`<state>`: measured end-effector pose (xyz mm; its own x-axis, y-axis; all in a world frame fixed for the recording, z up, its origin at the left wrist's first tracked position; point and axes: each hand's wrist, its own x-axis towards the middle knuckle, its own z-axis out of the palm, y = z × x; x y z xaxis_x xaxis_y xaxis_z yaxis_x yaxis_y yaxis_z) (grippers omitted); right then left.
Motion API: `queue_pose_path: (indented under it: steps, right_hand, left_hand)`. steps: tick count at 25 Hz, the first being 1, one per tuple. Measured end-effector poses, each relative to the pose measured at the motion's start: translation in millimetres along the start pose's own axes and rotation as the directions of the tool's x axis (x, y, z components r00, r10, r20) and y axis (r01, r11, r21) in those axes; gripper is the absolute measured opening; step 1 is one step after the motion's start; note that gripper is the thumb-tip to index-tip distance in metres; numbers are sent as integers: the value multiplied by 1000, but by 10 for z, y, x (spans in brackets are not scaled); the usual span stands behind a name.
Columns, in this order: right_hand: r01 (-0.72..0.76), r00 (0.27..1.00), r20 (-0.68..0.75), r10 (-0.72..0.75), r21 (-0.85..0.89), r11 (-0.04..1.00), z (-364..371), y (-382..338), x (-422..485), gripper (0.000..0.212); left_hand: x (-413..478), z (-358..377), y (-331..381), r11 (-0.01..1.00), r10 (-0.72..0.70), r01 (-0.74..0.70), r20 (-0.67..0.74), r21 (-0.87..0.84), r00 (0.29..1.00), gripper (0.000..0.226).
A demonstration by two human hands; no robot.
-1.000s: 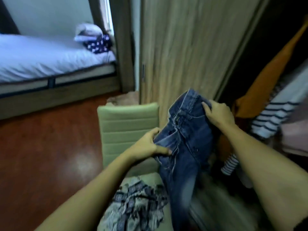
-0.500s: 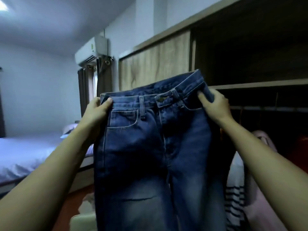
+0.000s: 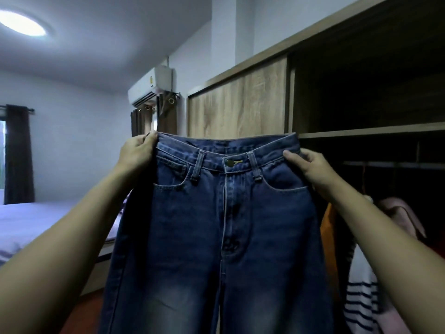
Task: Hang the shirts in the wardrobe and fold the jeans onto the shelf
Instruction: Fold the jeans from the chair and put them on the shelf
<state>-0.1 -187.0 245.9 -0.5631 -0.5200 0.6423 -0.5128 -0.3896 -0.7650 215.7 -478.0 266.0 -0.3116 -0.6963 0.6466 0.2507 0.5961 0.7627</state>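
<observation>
A pair of dark blue jeans (image 3: 216, 225) hangs spread flat in front of me, front side facing me, button fastened. My left hand (image 3: 137, 153) grips the left end of the waistband and my right hand (image 3: 310, 167) grips the right end. The legs drop out of the bottom of the view. Behind the jeans stands the wooden wardrobe (image 3: 238, 104), its right half open and dark, with a shelf board (image 3: 370, 132) at waistband height. Under the shelf hang an orange garment (image 3: 328, 237), a pink one (image 3: 399, 213) and a white striped shirt (image 3: 361, 295).
The wardrobe's sliding door covers its left half. A bed (image 3: 36, 225) with pale sheets lies at the left. An air conditioner (image 3: 151, 86) and dark curtains (image 3: 19, 153) are on the far walls. A hanging rail (image 3: 395, 163) runs below the shelf.
I lifted the jeans from a bunched hold near the chair up to eye level and spread the waistband wide and level; my view rose from the floor to the wardrobe shelf.
</observation>
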Motion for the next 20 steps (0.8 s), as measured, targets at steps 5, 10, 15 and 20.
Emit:
queue_pose_path:
  steps: [5,10,15,20]
  right_hand:
    - [-212,965,-123,231,149,966,413,-37,19,23]
    - [-235,972,78,222,263,936,999,-351,48,34]
    - [-265,960,185,209,371,890,1312,-301,-34,47]
    - [-97,875,484,9,157,983,1231,-457,-124,36]
  left_hand:
    - [-288,147,397,907,-316,312,34,-284,948,22]
    - [-461,516,771,862,-223,309,247,-402,943,26]
    - [-620,654,759,818,-252,342,247,-462,936,27]
    - [-731,537,857,854,-29,230,399,-467,916,25]
